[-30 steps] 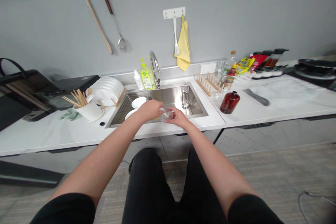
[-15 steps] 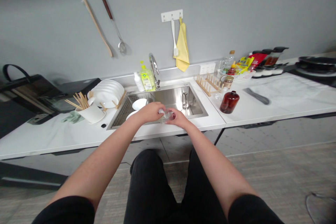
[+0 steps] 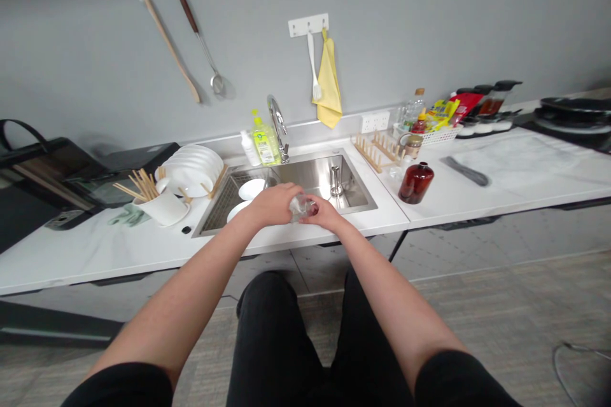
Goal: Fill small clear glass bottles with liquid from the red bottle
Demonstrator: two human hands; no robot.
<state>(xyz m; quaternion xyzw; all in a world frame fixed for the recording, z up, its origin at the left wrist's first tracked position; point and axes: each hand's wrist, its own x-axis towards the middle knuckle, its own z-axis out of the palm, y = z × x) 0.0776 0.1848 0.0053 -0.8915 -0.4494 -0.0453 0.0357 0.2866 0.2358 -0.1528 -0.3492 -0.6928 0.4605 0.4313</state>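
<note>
Far left on the surface (image 3: 95, 248): dark box, then white cup of chopsticks (image 3: 160, 202), stack of white plates (image 3: 195, 168) in a wooden rack. Sink (image 3: 353, 194) next: white bowls (image 3: 251, 189) on its left side, soap bottle (image 3: 260, 143) and tap (image 3: 277, 121) behind. Left hand (image 3: 272, 203) and right hand (image 3: 324, 215) meet over the sink's front edge, both closed around a small clear glass (image 3: 301, 206), fingers wrapped on it from either side. Glass is above the basin, tilted; contents too small to tell. Right of sink: empty-slot wooden rack (image 3: 379, 149), brown bottle (image 3: 416, 182), basket of condiments (image 3: 436, 127), dark utensil (image 3: 465, 172), pan (image 3: 575, 111) at far right.
</note>
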